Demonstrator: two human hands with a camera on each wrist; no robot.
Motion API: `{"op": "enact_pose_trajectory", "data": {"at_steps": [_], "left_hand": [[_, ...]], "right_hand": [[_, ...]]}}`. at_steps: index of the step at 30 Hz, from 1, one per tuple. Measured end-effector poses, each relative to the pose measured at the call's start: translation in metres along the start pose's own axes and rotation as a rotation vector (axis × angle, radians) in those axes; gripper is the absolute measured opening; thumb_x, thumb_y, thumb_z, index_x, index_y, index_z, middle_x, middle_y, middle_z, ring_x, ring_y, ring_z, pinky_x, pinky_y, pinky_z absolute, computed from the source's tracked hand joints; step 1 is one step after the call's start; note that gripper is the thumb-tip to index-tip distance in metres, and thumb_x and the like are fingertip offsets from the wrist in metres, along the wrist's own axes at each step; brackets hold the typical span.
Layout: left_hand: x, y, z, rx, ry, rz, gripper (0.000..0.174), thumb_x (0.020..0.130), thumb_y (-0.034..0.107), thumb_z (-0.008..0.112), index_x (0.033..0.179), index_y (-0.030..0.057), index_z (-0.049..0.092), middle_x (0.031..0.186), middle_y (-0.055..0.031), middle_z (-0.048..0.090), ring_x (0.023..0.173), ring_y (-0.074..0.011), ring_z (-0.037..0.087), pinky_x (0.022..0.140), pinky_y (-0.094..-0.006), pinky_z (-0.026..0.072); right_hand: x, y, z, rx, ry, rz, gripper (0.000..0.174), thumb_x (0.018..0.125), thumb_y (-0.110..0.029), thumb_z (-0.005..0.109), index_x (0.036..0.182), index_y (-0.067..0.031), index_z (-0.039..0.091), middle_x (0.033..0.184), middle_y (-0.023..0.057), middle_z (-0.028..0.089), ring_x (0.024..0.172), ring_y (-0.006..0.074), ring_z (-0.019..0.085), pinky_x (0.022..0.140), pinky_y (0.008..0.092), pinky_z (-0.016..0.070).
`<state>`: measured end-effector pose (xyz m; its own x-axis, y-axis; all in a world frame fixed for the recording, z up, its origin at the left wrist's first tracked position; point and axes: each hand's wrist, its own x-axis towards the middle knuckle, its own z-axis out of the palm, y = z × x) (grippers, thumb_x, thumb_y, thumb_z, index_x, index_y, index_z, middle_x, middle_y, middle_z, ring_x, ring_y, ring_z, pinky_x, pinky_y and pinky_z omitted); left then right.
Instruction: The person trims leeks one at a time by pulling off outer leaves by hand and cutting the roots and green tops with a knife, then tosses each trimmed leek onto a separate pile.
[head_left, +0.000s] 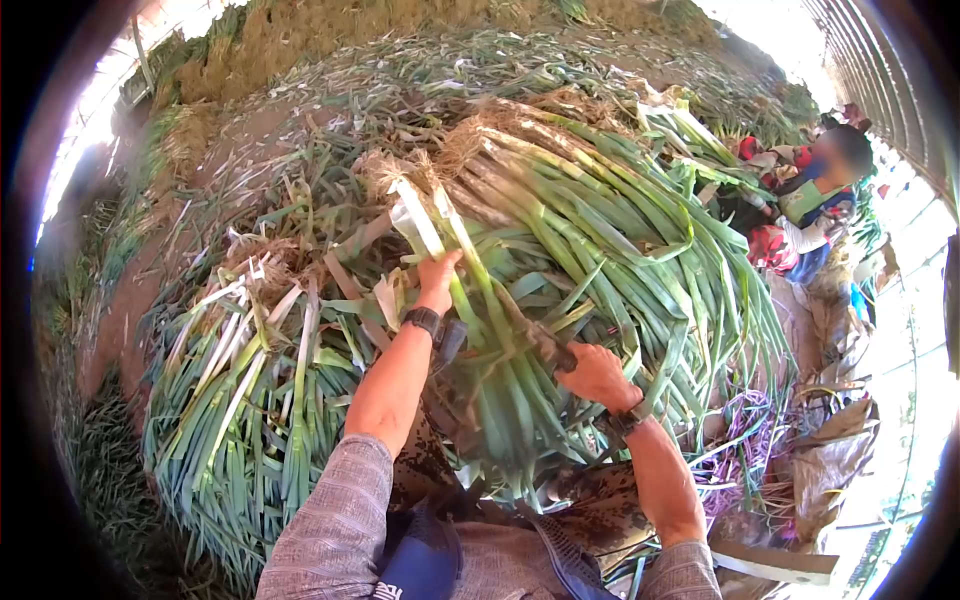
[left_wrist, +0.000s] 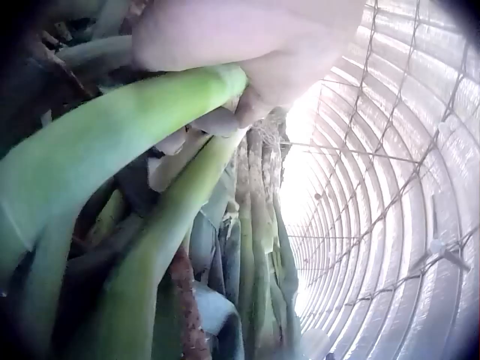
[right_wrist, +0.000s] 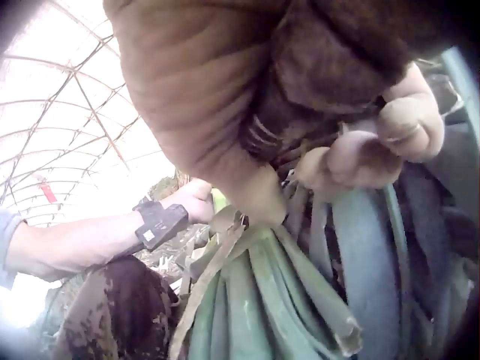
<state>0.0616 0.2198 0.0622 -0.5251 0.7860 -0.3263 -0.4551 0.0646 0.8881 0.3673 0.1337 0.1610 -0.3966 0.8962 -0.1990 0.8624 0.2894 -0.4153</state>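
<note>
My left hand (head_left: 437, 280) grips a couple of leeks (head_left: 476, 268) by their pale stalks, roots pointing away and green leaves fanning down toward my lap. In the left wrist view a thick green stalk (left_wrist: 127, 112) runs out from under the fingers. My right hand (head_left: 598, 375) holds a knife (head_left: 540, 338) by its dark handle, fingers curled round it. The brown, muddy-looking blade points up and left, overlapping the held leeks' leaves. In the right wrist view, the leaves (right_wrist: 255, 300) spread just below the right hand.
A large heap of leeks (head_left: 620, 220) lies ahead and right, with another bundle (head_left: 250, 370) at left. Loose leaves litter the ground beyond. Purple twine (head_left: 745, 430) lies at right near brown sheeting (head_left: 835, 460). Another person (head_left: 810, 200) sits at far right, under the ribbed tunnel roof (left_wrist: 390, 165).
</note>
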Motion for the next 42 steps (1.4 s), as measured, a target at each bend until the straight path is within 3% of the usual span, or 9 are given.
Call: {"op": "enact_pose_trajectory", "data": {"at_steps": [11,14,16,19,21,24,27,29,42], "left_hand": [[0.007,0.004,0.004,-0.008,-0.037,-0.022,0.021,0.085,0.019,0.076,0.096,0.0035,0.066,0.080,-0.0073,0.066,0.064,-0.0178,0.063,0.040,-0.0357,0.0470],[0.010,0.010,-0.005,-0.060,-0.163,-0.112,0.022,0.085,0.023,0.077,0.096,0.0082,0.066,0.081,-0.0039,0.066,0.063,-0.0160,0.061,0.042,-0.0345,0.0446],[0.006,0.016,-0.012,-0.213,-0.386,-0.283,0.023,0.085,0.028,0.078,0.098,0.0130,0.066,0.085,-0.0009,0.066,0.069,-0.0143,0.062,0.046,-0.0347,0.0428],[-0.015,0.029,-0.001,-0.208,-0.492,-0.259,0.023,0.086,0.030,0.077,0.101,0.0164,0.066,0.090,-0.0003,0.067,0.077,-0.0137,0.063,0.052,-0.0348,0.0429],[-0.022,0.024,0.009,-0.229,-0.536,-0.170,0.026,0.089,0.028,0.074,0.109,0.0136,0.066,0.096,-0.0031,0.069,0.086,-0.0176,0.065,0.067,-0.0370,0.0528],[-0.026,0.020,0.017,-0.234,-0.550,-0.100,0.029,0.091,0.027,0.072,0.114,0.0113,0.064,0.100,-0.0042,0.069,0.087,-0.0186,0.066,0.075,-0.0381,0.0564],[-0.027,0.022,0.013,-0.343,-0.529,-0.139,0.027,0.093,0.020,0.070,0.115,0.0067,0.064,0.102,-0.0031,0.068,0.088,-0.0161,0.065,0.076,-0.0335,0.0552],[-0.030,0.024,0.010,-0.338,-0.453,-0.047,0.026,0.093,0.019,0.069,0.115,0.0067,0.064,0.100,-0.0023,0.067,0.085,-0.0155,0.065,0.076,-0.0342,0.0557],[-0.045,0.031,0.012,-0.392,-0.472,-0.046,0.025,0.094,0.028,0.069,0.114,0.0154,0.062,0.103,0.0004,0.065,0.091,-0.0164,0.065,0.078,-0.0366,0.0554]], "right_hand": [[0.000,0.019,0.008,-0.023,-0.075,-0.022,0.044,0.079,-0.035,0.066,0.113,-0.0069,0.067,0.104,0.0224,0.069,0.100,0.0417,0.064,0.089,0.0497,0.0499],[0.001,0.021,0.001,0.017,-0.129,-0.027,0.049,0.078,-0.036,0.067,0.116,-0.0059,0.066,0.107,0.0217,0.068,0.101,0.0419,0.064,0.090,0.0486,0.0502],[0.001,0.030,-0.003,0.089,-0.189,-0.079,0.051,0.076,-0.035,0.069,0.117,-0.0047,0.066,0.103,0.0208,0.069,0.098,0.0410,0.065,0.087,0.0472,0.0514],[-0.007,0.032,-0.011,0.111,-0.101,-0.101,0.050,0.075,-0.033,0.071,0.115,-0.0038,0.066,0.099,0.0206,0.070,0.094,0.0402,0.065,0.083,0.0461,0.0523],[-0.009,0.031,-0.013,0.171,-0.147,-0.073,0.046,0.075,-0.030,0.072,0.113,-0.0043,0.067,0.095,0.0203,0.070,0.091,0.0393,0.066,0.080,0.0462,0.0528],[-0.011,0.031,-0.003,0.111,0.070,-0.135,0.037,0.077,-0.029,0.071,0.107,-0.0066,0.067,0.089,0.0192,0.070,0.087,0.0395,0.066,0.077,0.0478,0.0531],[-0.017,0.024,-0.012,0.074,0.030,-0.119,0.037,0.078,-0.029,0.071,0.107,-0.0076,0.067,0.087,0.0177,0.070,0.084,0.0398,0.066,0.077,0.0480,0.0533],[-0.018,0.023,-0.013,0.072,0.051,-0.134,0.036,0.078,-0.029,0.072,0.107,-0.0079,0.067,0.087,0.0175,0.070,0.084,0.0397,0.066,0.077,0.0480,0.0533],[-0.012,0.011,-0.002,0.064,0.210,-0.178,0.034,0.082,-0.033,0.072,0.100,-0.0055,0.066,0.083,0.0200,0.069,0.078,0.0416,0.066,0.070,0.0500,0.0522]]}}
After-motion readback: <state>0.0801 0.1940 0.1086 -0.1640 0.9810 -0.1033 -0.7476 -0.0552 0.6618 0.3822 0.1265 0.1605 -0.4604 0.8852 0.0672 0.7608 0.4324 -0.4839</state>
